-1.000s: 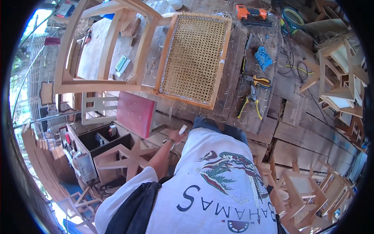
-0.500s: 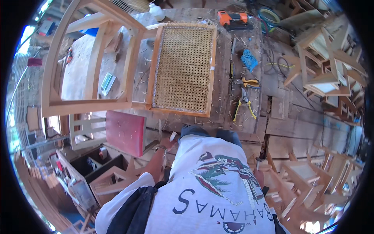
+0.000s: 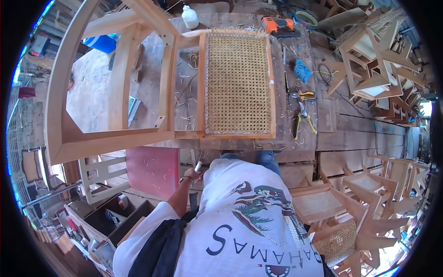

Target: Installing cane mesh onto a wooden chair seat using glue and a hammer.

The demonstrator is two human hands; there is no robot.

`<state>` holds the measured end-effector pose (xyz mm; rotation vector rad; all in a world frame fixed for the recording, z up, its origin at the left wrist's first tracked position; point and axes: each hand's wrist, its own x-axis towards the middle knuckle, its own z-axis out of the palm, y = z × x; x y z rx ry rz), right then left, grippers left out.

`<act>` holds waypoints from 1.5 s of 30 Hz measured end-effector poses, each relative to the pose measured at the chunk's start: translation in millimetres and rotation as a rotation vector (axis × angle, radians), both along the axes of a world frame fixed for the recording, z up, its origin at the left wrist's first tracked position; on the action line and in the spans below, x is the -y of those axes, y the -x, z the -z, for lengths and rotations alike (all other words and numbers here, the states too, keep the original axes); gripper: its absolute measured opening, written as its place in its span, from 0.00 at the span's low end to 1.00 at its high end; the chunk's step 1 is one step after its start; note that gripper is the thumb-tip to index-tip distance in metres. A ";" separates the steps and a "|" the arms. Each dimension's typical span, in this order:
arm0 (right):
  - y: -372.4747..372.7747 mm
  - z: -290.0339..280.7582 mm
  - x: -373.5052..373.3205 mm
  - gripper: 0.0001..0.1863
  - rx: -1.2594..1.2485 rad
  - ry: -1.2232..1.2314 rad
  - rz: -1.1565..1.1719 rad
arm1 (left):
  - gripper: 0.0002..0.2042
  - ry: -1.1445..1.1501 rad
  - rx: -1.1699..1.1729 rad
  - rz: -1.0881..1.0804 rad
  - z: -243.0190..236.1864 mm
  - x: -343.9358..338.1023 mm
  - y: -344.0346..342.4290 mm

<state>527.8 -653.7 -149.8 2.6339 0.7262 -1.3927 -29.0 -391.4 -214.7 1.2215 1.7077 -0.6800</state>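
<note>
My left hand (image 3: 193,175), with a bracelet at the wrist, hangs beside my body near the red padded seat (image 3: 152,171). Its fingers are closed on a small white cylindrical piece (image 3: 198,166), whose kind I cannot make out. My right hand is out of sight, on the far side of my shirt. Ahead on the wooden workbench (image 3: 235,144) lies a chair frame (image 3: 110,143) of pale bare wood. Its seat panel of woven cane (image 3: 237,83) faces up, with loose cane ends fraying along the far edge.
Right of the panel lie pliers (image 3: 303,95), yellow-handled snips (image 3: 304,121), a blue crumpled cloth (image 3: 302,70) and an orange-black power tool (image 3: 278,25). A white bottle (image 3: 189,17) stands at the back. Stacked chair frames (image 3: 378,69) crowd the right; a black compartmented box (image 3: 115,217) is lower left.
My view has shifted, so the bench and chair sit differently in the picture. My right hand, seen earlier with a tool-like thing, has gone out of view. My left still grips the white piece.
</note>
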 end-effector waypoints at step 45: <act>-317.1 -75.9 -80.7 0.21 -0.066 0.168 0.041 | 0.38 -0.137 -0.016 -0.302 -40.1 3.7 -291.3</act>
